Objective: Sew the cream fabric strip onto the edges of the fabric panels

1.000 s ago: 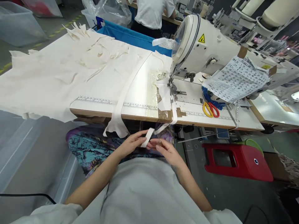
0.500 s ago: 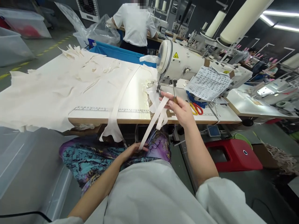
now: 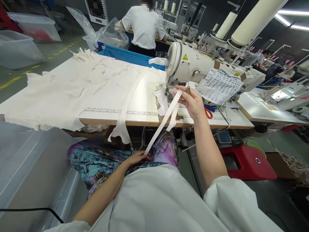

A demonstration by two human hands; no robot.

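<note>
A narrow white fabric strip (image 3: 162,124) runs slantwise between my two hands. Its upper part is pinched by my right hand (image 3: 193,103), just in front of the sewing machine's needle area. The same hand also holds an awl (image 3: 188,89), its wooden handle mostly hidden and its thin metal point upward. Over my lap, my left hand (image 3: 137,158) has closed fingers on the strip's lower part. Another length of the strip hangs down from my right hand. The sewing machine (image 3: 184,66) stands just beyond, with a white fabric piece (image 3: 162,101) near its presser foot.
Large cream fabric pieces (image 3: 55,93) cover the table's left side; one narrow piece (image 3: 123,124) droops over the front edge. Red-handled scissors (image 3: 208,113) lie right of my hand. A red stool (image 3: 248,162) stands at right, a clear bin (image 3: 31,167) at left. A co-worker (image 3: 145,27) sits ahead.
My right hand has risen slightly and moved right, drawing the strip straighter and longer between my hands. The awl moved with it. My left hand stays over my lap. The view has shifted slightly.
</note>
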